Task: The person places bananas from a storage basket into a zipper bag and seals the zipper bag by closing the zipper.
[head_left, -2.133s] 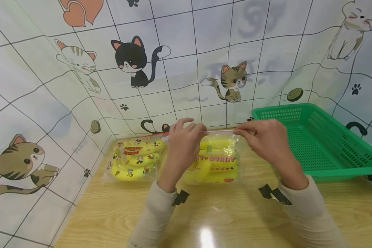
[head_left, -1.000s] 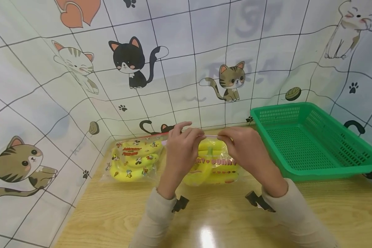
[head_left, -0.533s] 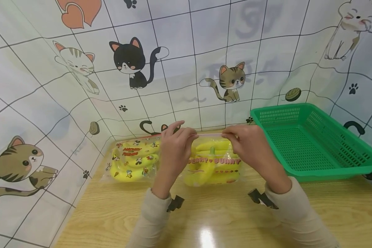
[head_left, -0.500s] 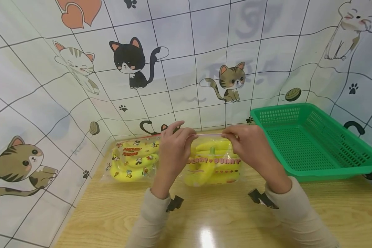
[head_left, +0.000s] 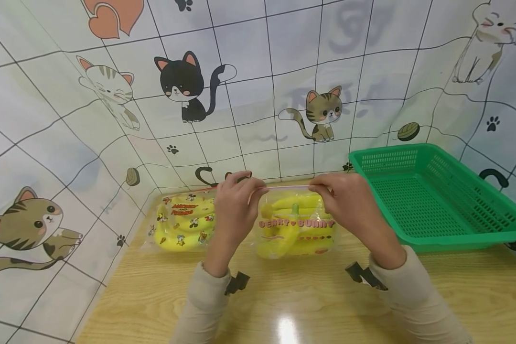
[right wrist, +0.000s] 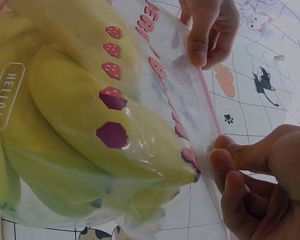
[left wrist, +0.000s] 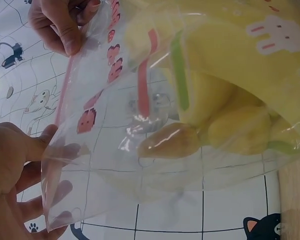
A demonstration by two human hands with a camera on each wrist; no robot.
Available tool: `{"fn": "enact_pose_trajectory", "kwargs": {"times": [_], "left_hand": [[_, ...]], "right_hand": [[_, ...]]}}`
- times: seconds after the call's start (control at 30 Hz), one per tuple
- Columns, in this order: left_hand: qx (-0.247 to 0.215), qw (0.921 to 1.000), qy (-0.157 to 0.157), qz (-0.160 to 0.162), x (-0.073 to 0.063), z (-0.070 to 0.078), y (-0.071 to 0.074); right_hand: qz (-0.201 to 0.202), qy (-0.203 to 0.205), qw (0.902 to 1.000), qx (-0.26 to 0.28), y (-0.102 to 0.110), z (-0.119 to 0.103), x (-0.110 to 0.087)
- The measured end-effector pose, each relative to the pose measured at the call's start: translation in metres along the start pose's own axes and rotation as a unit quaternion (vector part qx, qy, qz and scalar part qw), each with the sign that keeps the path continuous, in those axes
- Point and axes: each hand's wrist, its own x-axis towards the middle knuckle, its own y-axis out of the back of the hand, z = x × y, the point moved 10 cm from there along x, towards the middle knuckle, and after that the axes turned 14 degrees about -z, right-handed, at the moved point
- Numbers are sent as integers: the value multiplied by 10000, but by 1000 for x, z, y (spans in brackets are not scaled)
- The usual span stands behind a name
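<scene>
A clear zip bag (head_left: 298, 229) printed "Berry Bunny" stands upright on the table with several yellow bananas (right wrist: 90, 110) inside. Its pink zip strip runs along the top edge. My left hand (head_left: 237, 205) pinches that strip near the left end, thumb on the near side and fingers behind the film. My right hand (head_left: 348, 198) pinches the strip further right between thumb and forefinger. Between the two hands the strip is pulled straight. Partly behind my left hand is a second clear bag (head_left: 182, 222) with a red top strip and "Mickey and Friends" print, also holding bananas.
A green perforated plastic basket (head_left: 438, 241) with nothing visible inside stands on the right. The wooden table (head_left: 309, 296) ends against a wall sheet (head_left: 249, 62) printed with cats and grid lines.
My right hand has moved left along the strip from the bag's right corner. The left hand has slid left, widening the gap between the hands. Both keep pinching the strip.
</scene>
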Motion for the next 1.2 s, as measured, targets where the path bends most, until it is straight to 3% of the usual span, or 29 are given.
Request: {"fn": "enact_pose_trajectory", "kwargs": {"times": [0.4, 0.77, 0.93, 1.2], "left_hand": [[81, 9997, 231, -96, -4, -10, 6], [229, 9996, 187, -16, -6, -13, 14], [301, 9992, 220, 110, -9, -20, 21], [312, 9988, 376, 0, -16, -34, 23]], "right_hand": [[-12, -36, 10000, -24, 1, 3, 1], [38, -10, 10000, -31, 3, 5, 0], [15, -103, 9999, -52, 4, 9, 0], [-61, -206, 9998, -21, 5, 13, -2]]}}
